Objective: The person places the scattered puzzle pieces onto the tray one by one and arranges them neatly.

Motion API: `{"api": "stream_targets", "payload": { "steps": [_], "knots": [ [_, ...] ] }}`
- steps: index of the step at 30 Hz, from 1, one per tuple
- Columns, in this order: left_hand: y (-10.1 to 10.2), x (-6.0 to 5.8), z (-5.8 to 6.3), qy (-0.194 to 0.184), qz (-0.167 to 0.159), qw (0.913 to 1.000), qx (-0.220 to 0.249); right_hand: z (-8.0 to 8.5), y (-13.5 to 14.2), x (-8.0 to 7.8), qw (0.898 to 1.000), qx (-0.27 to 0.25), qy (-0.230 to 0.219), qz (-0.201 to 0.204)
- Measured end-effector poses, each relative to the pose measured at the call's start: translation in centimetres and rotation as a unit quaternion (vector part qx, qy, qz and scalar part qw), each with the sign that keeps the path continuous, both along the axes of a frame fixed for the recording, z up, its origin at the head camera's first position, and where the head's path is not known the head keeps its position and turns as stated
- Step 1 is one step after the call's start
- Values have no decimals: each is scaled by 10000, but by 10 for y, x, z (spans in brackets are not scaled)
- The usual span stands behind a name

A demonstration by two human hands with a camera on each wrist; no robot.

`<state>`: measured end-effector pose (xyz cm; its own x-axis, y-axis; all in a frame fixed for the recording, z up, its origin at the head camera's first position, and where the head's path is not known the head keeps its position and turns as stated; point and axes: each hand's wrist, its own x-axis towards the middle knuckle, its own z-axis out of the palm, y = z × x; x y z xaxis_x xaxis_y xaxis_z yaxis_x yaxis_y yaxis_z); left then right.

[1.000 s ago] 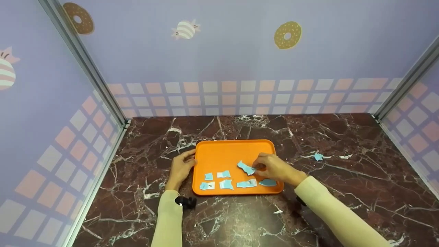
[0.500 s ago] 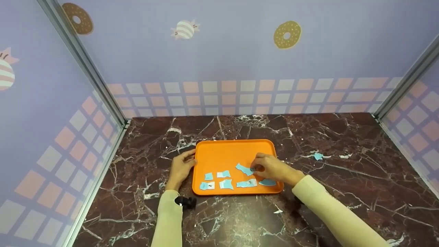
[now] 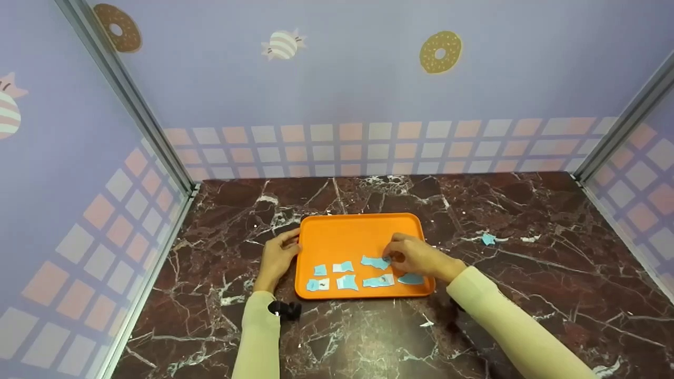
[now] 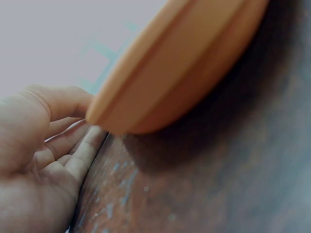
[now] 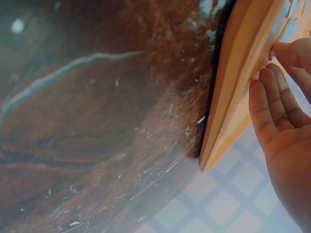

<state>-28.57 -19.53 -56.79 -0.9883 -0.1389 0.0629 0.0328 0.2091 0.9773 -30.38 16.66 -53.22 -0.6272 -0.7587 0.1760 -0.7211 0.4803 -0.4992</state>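
An orange tray lies on the dark marbled table. My left hand holds its left edge; in the left wrist view, the thumb touches the rim and the fingers reach under it. Over the tray's right part, my right hand pinches the right end of a torn light-blue paper piece, which lies almost level. Below it sits a blue-and-white scrap, with a blue scrap to the right, partly behind the hand. More torn scraps lie at the tray's lower left.
A small blue scrap lies on the table right of the tray. A black strap device sits on the left wrist. Patterned panels wall in the back and both sides.
My right hand has shifted slightly left with the blue paper piece and turned it from slanted to nearly level. My left hand stays on the tray edge.
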Motion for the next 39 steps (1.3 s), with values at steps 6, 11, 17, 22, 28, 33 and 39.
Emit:
{"api": "stream_targets", "payload": {
  "steps": [6, 11, 17, 22, 28, 33, 39],
  "knots": [
    [0, 0, 1, -21, -7, 10000, -20, 1, -1, 0, 10000, 1, -41, 27],
    [0, 0, 1, -85, 17, 10000, -22, 1, -2, -1, 9999, -23, -144, 22],
    [-1, -1, -1, -23, -33, 10000, 31, -1, -3, -1, 9999, -54, -136, -37],
    [-1, -1, -2, 21, -43, 10000, 78, -2, -3, -2, 10000, -81, -46, -35],
    [0, -1, -1, -20, -20, 9999, 132, -3, -1, -2, 9999, -136, 46, 14],
    [1, 0, 0, 18, -29, 9999, 107, 2, 4, -2, 9997, -126, 110, -149],
    [-1, -1, -2, 110, -16, 9999, 31, 9, 12, -2, 9987, -196, 145, -455]
  ]
}}
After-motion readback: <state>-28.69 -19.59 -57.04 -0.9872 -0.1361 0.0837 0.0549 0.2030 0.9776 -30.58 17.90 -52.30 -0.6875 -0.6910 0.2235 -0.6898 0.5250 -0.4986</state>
